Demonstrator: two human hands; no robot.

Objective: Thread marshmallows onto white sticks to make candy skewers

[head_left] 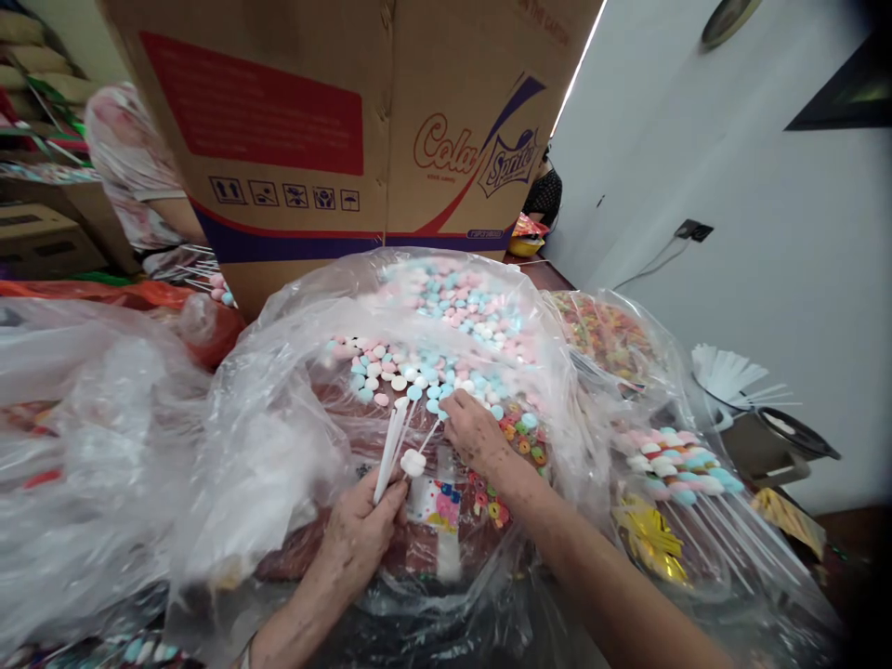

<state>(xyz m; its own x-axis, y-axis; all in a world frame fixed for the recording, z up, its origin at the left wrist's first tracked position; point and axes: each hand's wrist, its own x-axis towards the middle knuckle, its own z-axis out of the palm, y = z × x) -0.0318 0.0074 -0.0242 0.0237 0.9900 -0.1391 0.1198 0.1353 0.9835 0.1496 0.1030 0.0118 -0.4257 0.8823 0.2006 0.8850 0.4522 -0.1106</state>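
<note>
My left hand [362,530] is closed around a bundle of white sticks [390,446]; one stick carries a white marshmallow [413,462]. My right hand [474,429] reaches into an open clear plastic bag [279,372], fingers pinched among the pink, blue and white marshmallows [418,372]. What the fingers grip is hidden. Coloured ring candies [519,441] lie beside that hand.
A big cardboard Cola Sprite box [348,130] stands right behind the bag. At the right lie finished marshmallow skewers [673,465], more candy in a bag [606,330], white sticks [728,372] and a gold bow [651,539]. Crumpled plastic bags [84,437] fill the left. Another person [132,167] sits at the back left.
</note>
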